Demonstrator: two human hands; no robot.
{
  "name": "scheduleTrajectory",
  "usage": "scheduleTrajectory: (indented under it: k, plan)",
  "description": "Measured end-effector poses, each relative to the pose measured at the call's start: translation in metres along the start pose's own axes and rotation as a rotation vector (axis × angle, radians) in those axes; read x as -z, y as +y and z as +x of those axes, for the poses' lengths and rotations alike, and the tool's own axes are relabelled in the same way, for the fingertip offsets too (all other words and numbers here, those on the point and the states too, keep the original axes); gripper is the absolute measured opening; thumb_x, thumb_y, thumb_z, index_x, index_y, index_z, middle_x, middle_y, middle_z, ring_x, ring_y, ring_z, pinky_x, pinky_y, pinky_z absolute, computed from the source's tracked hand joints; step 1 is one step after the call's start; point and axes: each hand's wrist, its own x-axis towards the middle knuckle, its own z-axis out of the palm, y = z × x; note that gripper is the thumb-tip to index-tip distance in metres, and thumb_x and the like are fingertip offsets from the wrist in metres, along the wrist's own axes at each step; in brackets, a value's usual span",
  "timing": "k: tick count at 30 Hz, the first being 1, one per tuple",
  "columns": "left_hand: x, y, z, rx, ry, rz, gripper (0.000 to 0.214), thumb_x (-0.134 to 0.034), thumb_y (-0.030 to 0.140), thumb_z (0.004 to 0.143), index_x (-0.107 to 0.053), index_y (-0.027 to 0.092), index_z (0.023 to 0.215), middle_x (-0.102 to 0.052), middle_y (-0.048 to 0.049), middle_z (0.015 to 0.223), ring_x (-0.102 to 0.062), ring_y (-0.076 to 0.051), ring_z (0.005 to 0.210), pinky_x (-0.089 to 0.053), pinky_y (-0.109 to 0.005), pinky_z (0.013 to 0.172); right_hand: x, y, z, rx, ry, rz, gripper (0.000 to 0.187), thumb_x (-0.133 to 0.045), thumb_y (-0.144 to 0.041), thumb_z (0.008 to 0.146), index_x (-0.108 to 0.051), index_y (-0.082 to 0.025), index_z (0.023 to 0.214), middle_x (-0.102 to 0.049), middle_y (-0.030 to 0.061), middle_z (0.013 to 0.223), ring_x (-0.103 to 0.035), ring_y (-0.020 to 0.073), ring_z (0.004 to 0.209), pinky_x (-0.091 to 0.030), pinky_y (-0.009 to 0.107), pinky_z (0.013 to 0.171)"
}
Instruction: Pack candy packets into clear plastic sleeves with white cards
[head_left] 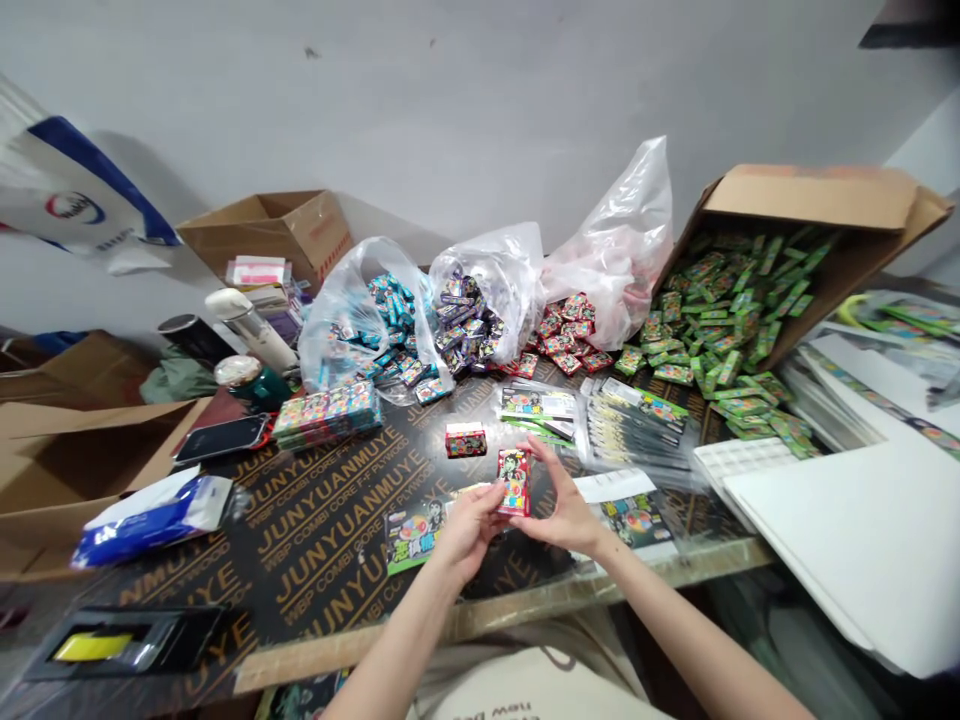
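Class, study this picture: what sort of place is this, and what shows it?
Probably a small packing workroom: a plywood worktop is heaped with small printed boxes, sorted by colour into plastic bags and a tipped cardboard carton.

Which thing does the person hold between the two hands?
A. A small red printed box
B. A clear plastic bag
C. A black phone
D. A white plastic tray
A. The left hand and the right hand both grip the small red printed box by its sides.
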Motion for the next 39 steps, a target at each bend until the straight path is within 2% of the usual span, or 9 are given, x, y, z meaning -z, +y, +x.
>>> scheduleTrajectory:
  k: [3, 6, 9, 14, 20, 24, 27, 30, 39]
  plan:
    - [-0.006, -0.005, -0.001, 0.079, -0.062, -0.037, 0.031, -0.066, 0.042, 0.068, -0.066, 0.013, 0.080, -0.066, -0.0046, 0.071, -0.058, -0.011, 0.060, -0.047, -0.025, 0.067, 0.001, -0.007, 0.007, -0.013, 0.023, 0.091, 0.096, -0.066, -0.025, 0.063, -0.007, -0.024, 0.139, -0.038, 0.0092, 0.132, -0.038, 0.0237, 0.121, -0.032, 0.039, 0.101]
    - [-0.010, -0.004, 0.000, -0.026, 0.034, 0.030, 0.035, -0.067, 0.042, 0.066, -0.066, 0.013, 0.085, -0.066, -0.0059, 0.077, -0.059, -0.012, 0.063, -0.047, -0.024, 0.064, 0.004, -0.011, 0.013, 0.029, 0.032, -0.046, 0.098, -0.066, -0.025, 0.061, -0.008, -0.024, 0.139, -0.040, 0.0085, 0.131, -0.039, 0.0251, 0.120, -0.030, 0.040, 0.101]
    - [-0.009, 0.002, 0.002, -0.136, 0.134, 0.149, 0.037, -0.069, 0.041, 0.063, -0.066, 0.012, 0.086, -0.066, -0.0061, 0.077, -0.059, -0.013, 0.063, -0.046, -0.022, 0.057, 0.007, -0.011, 0.015, 0.100, -0.082, -0.232, 0.095, -0.069, -0.029, 0.059, -0.016, -0.026, 0.138, -0.044, 0.0077, 0.128, -0.041, 0.0280, 0.115, -0.026, 0.046, 0.099]
    - [0.003, 0.011, 0.006, -0.099, 0.209, 0.311, 0.025, -0.075, 0.027, 0.052, -0.065, 0.011, 0.067, -0.060, 0.0001, 0.052, -0.052, -0.009, 0.044, -0.043, -0.020, 0.047, 0.008, -0.005, 0.011, 0.155, -0.213, -0.249, 0.100, -0.073, -0.044, 0.055, -0.019, -0.025, 0.137, -0.043, 0.0096, 0.128, -0.039, 0.0294, 0.115, -0.024, 0.046, 0.098]
    - [0.020, 0.015, 0.008, -0.034, 0.101, 0.317, 0.027, -0.071, 0.031, 0.059, -0.066, 0.010, 0.076, -0.065, -0.0046, 0.063, -0.056, -0.010, 0.050, -0.046, -0.024, 0.055, 0.013, 0.001, 0.007, 0.104, -0.162, -0.193, 0.092, -0.068, -0.038, 0.060, -0.020, -0.023, 0.136, -0.044, 0.0083, 0.127, -0.040, 0.0261, 0.115, -0.021, 0.042, 0.101]
    - [0.044, 0.023, 0.008, -0.253, 0.139, 0.806, 0.046, -0.063, 0.042, 0.067, -0.063, 0.012, 0.101, -0.066, -0.0115, 0.092, -0.061, -0.022, 0.081, -0.047, -0.036, 0.076, 0.018, 0.012, 0.006, 0.116, -0.096, -0.307, 0.085, -0.068, -0.038, 0.055, -0.031, -0.024, 0.131, -0.050, 0.0070, 0.120, -0.045, 0.0274, 0.108, -0.019, 0.044, 0.100]
    - [0.068, 0.025, 0.005, -0.496, 0.099, 1.346, 0.078, -0.073, 0.045, 0.053, -0.050, 0.017, 0.122, -0.052, -0.0136, 0.120, -0.046, -0.030, 0.110, -0.032, -0.045, 0.096, 0.020, 0.026, 0.002, 0.077, -0.081, -0.398, 0.081, -0.067, -0.039, 0.055, -0.035, -0.023, 0.128, -0.054, 0.0080, 0.112, -0.047, 0.0279, 0.104, -0.019, 0.045, 0.099]
    - [0.083, 0.018, 0.003, -0.523, -0.018, 1.677, 0.100, -0.078, 0.038, 0.043, -0.035, 0.022, 0.132, -0.049, -0.0119, 0.121, -0.043, -0.031, 0.112, -0.026, -0.048, 0.099, 0.015, 0.038, -0.002, 0.063, -0.116, -0.466, 0.078, -0.066, -0.040, 0.057, -0.038, -0.022, 0.127, -0.055, 0.0081, 0.106, -0.048, 0.0276, 0.101, -0.015, 0.047, 0.100]
    - [0.082, 0.010, 0.000, -0.622, -0.052, 1.664, 0.099, -0.066, 0.026, 0.057, -0.010, 0.023, 0.139, -0.050, -0.0071, 0.119, -0.045, -0.025, 0.110, -0.021, -0.048, 0.103, 0.003, 0.045, -0.005, 0.045, -0.242, -0.318, 0.094, -0.070, -0.040, 0.055, -0.025, -0.022, 0.135, -0.053, 0.0082, 0.116, -0.046, 0.0266, 0.106, -0.015, 0.045, 0.100]
